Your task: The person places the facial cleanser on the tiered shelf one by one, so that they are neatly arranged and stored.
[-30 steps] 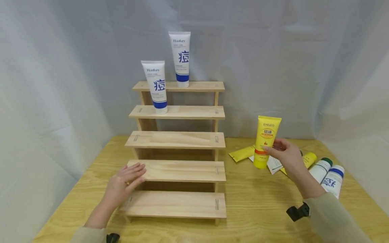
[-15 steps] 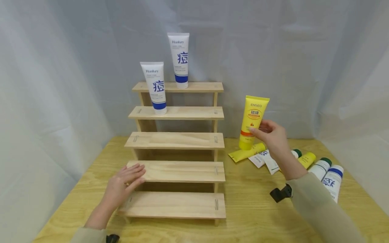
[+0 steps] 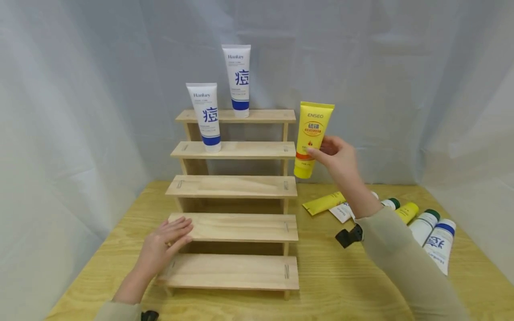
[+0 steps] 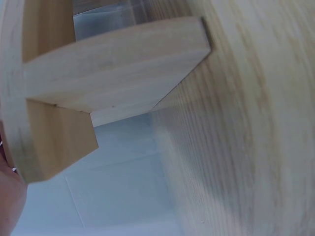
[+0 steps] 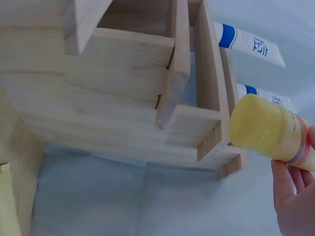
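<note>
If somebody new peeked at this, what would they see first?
Probably the bright yellow tube, held cap-down in the right hand beside the wooden stand. Then their eyes might climb to one white tube on the top step and another white tube on the step below, both standing on blue-banded ends.

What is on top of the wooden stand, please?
A white tube stands on the top step, another tube on the step below. The left hand hides part of the second-lowest step from view.
</note>
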Demonstrator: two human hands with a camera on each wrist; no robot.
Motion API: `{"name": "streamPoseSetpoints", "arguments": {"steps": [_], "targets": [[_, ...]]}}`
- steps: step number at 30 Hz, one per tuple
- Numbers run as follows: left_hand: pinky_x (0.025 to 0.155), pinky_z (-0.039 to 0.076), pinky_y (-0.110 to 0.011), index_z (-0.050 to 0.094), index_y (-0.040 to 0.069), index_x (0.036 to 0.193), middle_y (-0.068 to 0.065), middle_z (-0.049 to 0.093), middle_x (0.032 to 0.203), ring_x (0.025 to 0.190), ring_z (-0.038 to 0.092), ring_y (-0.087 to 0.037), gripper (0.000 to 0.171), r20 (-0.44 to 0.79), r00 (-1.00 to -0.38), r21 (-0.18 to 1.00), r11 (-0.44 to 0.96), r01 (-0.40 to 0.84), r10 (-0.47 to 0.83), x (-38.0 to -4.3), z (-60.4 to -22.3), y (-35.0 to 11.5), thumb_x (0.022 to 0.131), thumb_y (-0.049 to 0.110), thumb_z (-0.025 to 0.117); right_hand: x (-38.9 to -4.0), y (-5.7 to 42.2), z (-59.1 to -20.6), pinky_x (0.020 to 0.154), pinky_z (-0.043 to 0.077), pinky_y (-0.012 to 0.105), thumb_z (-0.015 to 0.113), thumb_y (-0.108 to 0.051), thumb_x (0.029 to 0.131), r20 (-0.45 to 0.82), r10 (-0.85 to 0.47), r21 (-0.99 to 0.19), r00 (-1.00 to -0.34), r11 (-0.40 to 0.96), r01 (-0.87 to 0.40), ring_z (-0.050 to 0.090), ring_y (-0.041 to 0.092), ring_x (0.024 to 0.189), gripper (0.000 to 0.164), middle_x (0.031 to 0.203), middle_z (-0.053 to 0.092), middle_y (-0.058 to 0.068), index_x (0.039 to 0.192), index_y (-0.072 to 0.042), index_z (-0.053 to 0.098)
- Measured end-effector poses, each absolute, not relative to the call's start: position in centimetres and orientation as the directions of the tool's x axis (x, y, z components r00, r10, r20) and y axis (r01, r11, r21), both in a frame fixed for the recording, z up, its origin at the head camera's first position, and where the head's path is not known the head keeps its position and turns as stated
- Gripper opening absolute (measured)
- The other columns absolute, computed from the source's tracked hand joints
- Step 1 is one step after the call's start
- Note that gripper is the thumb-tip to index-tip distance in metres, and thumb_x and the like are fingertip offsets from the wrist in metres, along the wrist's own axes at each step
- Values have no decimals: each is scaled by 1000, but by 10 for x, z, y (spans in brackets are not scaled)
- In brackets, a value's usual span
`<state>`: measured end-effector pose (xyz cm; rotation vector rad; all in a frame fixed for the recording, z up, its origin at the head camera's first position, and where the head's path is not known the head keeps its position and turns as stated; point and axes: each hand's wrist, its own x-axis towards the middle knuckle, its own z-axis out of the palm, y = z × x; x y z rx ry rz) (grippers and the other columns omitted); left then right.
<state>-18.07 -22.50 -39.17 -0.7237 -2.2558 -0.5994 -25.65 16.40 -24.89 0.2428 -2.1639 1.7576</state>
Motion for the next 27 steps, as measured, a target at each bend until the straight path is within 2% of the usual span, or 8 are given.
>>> {"name": "streamPoseSetpoints", "arguments": {"steps": [10, 14, 18, 27], "targets": [[103, 19, -18, 67, 1, 96, -8, 63, 105, 101, 57, -24, 30, 726, -604, 205, 736, 645, 327, -180, -391, -226, 70, 16, 71, -276, 131, -231, 79, 49, 30, 72, -18, 75, 464, 78, -879, -882, 167, -447, 58, 21, 91, 43, 102, 61, 14, 111, 1, 57], [103, 19, -18, 67, 1, 96, -9, 63, 105, 101, 56, -24, 30, 724, -607, 210, 734, 646, 328, -180, -391, -226, 70, 15, 71, -282, 118, -229, 79, 50, 29, 71, -19, 76, 488, 65, -867, -870, 152, -475, 58, 21, 91, 43, 102, 61, 13, 111, 0, 56], [104, 21, -21, 67, 1, 96, -8, 62, 105, 101, 56, -24, 30, 725, -606, 209, 734, 646, 328, -181, -393, -227, 70, 16, 71, -290, 104, -228, 78, 49, 28, 70, -23, 76, 496, 68, -861, -866, 169, -480, 57, 18, 90, 43, 102, 61, 10, 111, -2, 56], [104, 19, -18, 67, 2, 97, -7, 62, 106, 102, 56, -24, 30, 727, -607, 218, 730, 648, 322, -183, -395, -227, 70, 15, 72, -307, 79, -225, 78, 49, 23, 70, -19, 77, 504, 102, -855, -858, 199, -479, 58, 16, 88, 41, 101, 62, 9, 111, -2, 57]]}}
